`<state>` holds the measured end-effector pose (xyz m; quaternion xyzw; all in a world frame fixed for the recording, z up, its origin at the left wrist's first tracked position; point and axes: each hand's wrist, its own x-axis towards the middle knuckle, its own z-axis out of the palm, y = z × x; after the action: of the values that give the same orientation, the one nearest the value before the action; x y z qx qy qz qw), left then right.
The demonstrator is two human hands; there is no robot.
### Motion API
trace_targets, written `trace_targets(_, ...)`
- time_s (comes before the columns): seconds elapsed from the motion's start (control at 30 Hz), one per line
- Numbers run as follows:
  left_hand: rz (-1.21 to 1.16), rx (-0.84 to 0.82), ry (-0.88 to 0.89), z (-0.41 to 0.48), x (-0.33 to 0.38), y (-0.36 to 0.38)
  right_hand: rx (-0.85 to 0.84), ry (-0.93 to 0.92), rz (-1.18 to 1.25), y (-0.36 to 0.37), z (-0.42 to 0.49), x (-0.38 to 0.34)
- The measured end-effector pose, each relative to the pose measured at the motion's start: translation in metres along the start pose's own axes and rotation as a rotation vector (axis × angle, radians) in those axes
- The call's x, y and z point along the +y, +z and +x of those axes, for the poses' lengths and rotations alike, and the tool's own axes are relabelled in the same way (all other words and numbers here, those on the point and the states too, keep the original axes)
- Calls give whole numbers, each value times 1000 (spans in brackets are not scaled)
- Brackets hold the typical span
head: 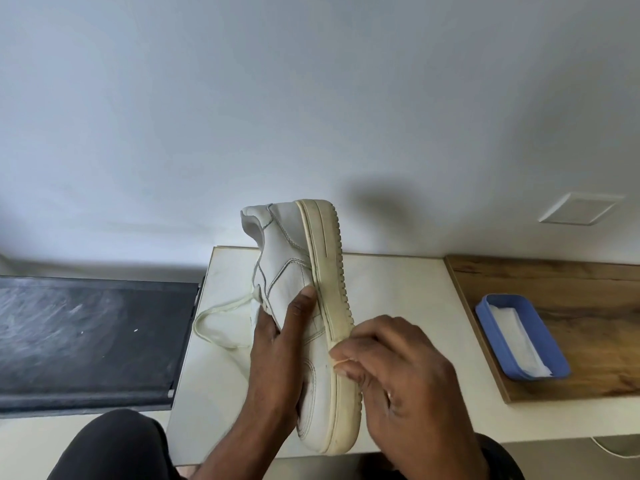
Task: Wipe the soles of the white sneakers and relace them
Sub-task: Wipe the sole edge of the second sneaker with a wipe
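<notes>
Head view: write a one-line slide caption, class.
The left hand steadies a white sneaker on its side while the right hand presses a pale wipe against its sole.

White worktop (398, 282): lace loop (221, 306) lying left of left hand (273, 358). Wooden board (571, 282) right of right hand (398, 375), carrying blue tray (483, 311) holding white wipes (512, 334).

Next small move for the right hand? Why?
Probably slide the pale wipe pinched in the right hand along the yellowed rubber sole edge toward the heel: the left hand steadies the white leather sneaker on its side, that edge looks dingy.
</notes>
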<state>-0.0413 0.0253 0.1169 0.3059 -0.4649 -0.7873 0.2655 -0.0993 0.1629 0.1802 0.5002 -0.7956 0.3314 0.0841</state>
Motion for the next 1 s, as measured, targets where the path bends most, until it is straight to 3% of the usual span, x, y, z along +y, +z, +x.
trace_targets(0.1, 5, 1, -19, 0, -1, 0, -38, -39, -31, -1, 1, -2)
trace_targets(0.27, -13, 3, -83, -2, -3, 1, 30, 89, -31, -5, 14, 12)
trace_targets(0.4, -48, -23, -117, -4, 2, 1, 32, 67, 0, -4, 12, 8)
trace_targets(0.57, -34, 9, -54, -6, 5, 5, -102, -43, 16, 2, 3, -2)
trace_targets(0.83, -3, -4, 4, -10, 4, 10, 16, 133, 14, -5, 25, 17)
trace_targets(1.0, 18, 11, 16, -10, 10, 9, 8, 86, 27, -4, 19, 6)
